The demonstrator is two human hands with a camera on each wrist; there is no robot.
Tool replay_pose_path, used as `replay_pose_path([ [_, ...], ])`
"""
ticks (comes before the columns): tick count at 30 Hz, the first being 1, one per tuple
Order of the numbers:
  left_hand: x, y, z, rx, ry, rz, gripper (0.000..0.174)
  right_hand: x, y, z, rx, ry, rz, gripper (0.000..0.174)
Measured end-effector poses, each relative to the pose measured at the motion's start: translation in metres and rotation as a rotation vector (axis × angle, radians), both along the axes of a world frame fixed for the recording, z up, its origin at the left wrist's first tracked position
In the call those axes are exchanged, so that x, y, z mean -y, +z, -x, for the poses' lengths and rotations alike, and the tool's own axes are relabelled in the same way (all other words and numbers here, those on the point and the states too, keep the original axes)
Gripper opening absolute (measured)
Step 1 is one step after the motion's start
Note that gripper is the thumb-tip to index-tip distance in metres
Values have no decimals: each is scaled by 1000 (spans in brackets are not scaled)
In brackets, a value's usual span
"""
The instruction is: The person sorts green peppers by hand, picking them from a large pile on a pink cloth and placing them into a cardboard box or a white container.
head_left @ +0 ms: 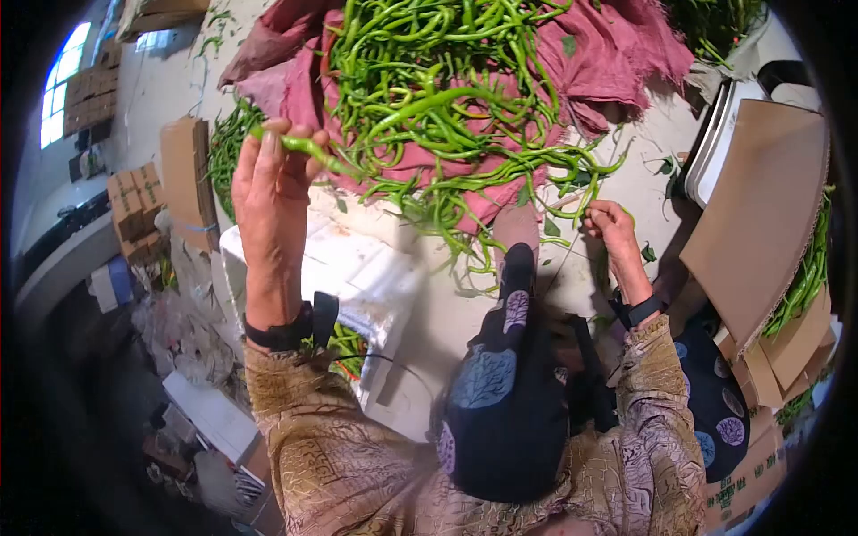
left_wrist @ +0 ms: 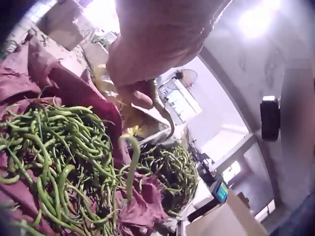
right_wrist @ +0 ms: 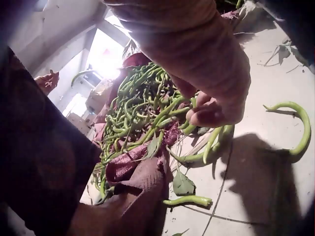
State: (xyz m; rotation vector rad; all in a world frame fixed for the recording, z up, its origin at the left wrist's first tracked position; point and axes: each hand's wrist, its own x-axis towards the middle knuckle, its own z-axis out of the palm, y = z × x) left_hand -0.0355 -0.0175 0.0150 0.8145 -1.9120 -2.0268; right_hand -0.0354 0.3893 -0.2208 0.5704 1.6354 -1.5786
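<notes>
My left hand [head_left: 273,201] is raised over a white foam box [head_left: 313,268], pinching a long green chili pepper [head_left: 308,146] between thumb and fingers. That pepper hangs below the fingers in the left wrist view. Low over the floor, my right hand [head_left: 617,239] has its fingers curled at the edge of the chili pile, with a green chili pepper [right_wrist: 193,102] at the fingertips; the palm side is hidden. The large pile of green chili peppers [head_left: 438,54] lies on a pink-red cloth [head_left: 612,54] in front of me.
A loose chili pepper [right_wrist: 189,200] and a leaf [right_wrist: 183,184] lie on the tiled floor. Cardboard [head_left: 760,196] leans at the right, with more chilies behind it. Another heap of chilies [head_left: 228,147] and cardboard boxes [head_left: 185,179] stand at the left. My leg extends toward the cloth.
</notes>
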Motion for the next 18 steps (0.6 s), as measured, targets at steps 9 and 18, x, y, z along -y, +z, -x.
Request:
replay_pose_path([
  [9, 72, 63, -151, 838, -349, 45, 28, 6, 12, -8, 3, 19, 31, 21],
  [18, -81, -45, -168, 680, -160, 63, 29, 4, 5, -20, 65, 13, 40, 20],
])
